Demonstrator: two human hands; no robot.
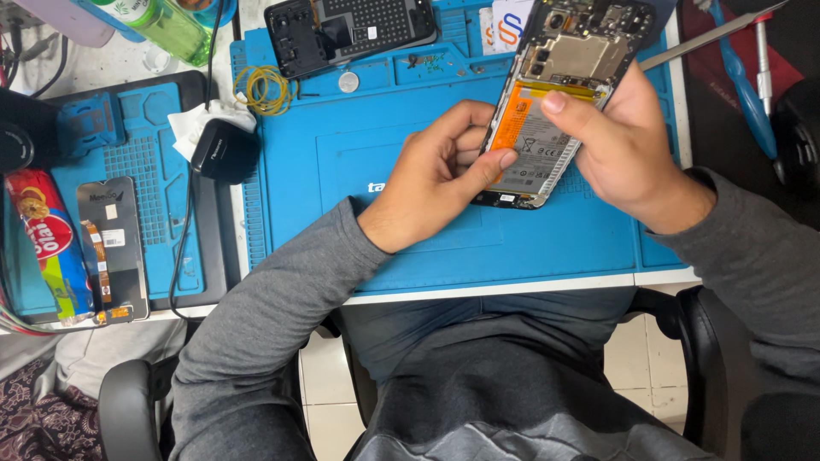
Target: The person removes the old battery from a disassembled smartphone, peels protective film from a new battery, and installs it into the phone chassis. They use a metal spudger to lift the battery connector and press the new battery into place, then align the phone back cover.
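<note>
phone [555, 94]: opened, back off, held tilted above the far right part of the mat, clear of it; battery and boards face up toward the camera, likely so the insides can be seen and worked

battery [531, 137]: pale with an orange band at its far end, seated in the phone's near half, exposed for the fingertips

left hand [440, 175]: curled around the phone's left edge, thumb tip pressed on the battery's left side near the bottom; grasping and steadying the frame from below

right hand [619, 154]: wrapped around the phone's right edge, a fingertip laid across the orange band; grasping, seemingly bracing the frame while pressing or feeling at the battery's top

mat [384, 145]: blue, ridged, with shallow trays along its far edge; lies on the counter under both hands, so small parts stay put

back cover [350, 30]: dark, inside up, set far on the mat, out of the way

coin cell [348, 82]: small silver disc, just near of the cover

rubber bands [263, 90]: yellow loop at the mat's far left corner

screws [424, 61]: tiny, gathered in a far tray; too small to count

screen [111, 248]: spare panel with orange flex, flat on a second blue mat at left, kept well apart from the work

snack pack [47, 248]: red and green, beside the screen, at the left edge

bottle [166, 26]: green, lying far left

tweezers [713, 34]: long metal, far right, within reach of the right hand

counter [512, 290]: white edge showing just near of the mat
</note>
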